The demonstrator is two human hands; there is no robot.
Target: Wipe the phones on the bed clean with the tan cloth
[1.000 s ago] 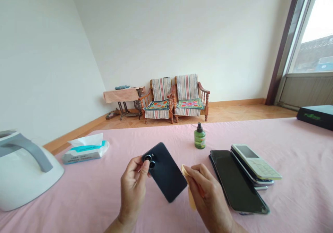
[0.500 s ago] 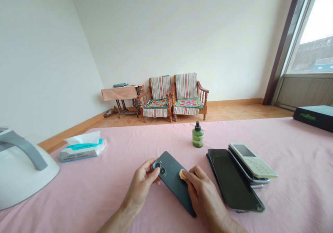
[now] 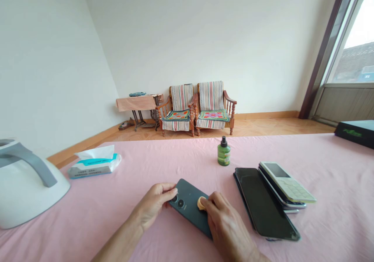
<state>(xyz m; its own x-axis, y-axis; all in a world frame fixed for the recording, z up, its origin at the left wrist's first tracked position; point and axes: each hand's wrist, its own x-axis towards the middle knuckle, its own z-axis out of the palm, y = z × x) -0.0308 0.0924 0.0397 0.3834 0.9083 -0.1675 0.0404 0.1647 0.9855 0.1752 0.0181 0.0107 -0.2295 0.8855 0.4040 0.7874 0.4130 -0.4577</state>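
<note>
A dark blue-grey smartphone (image 3: pixel 189 205) lies tilted between my hands, its back and camera lenses facing up. My left hand (image 3: pixel 156 203) grips the camera end, thumb on top and fingers at the edge and underneath. In the fingers of my right hand (image 3: pixel 226 223) is a small yellowish pad (image 3: pixel 201 203), pressed against the phone's back. That hand covers the phone's lower end. To the right lies a large black phone (image 3: pixel 264 203), beside a stack topped by a white keypad phone (image 3: pixel 288 181).
A green bottle with a black cap (image 3: pixel 223 153) stands beyond the phones. At left are a tissue pack (image 3: pixel 95 166) and a white kettle (image 3: pixel 32 192) with a grey handle. A black box (image 3: pixel 355 134) sits at the far right on the pink cloth (image 3: pixel 140 158).
The held phone has shifted slightly down and left, and its angle has turned a little flatter. My right hand and the pad have moved a bit lower. The view has drifted slightly left.
</note>
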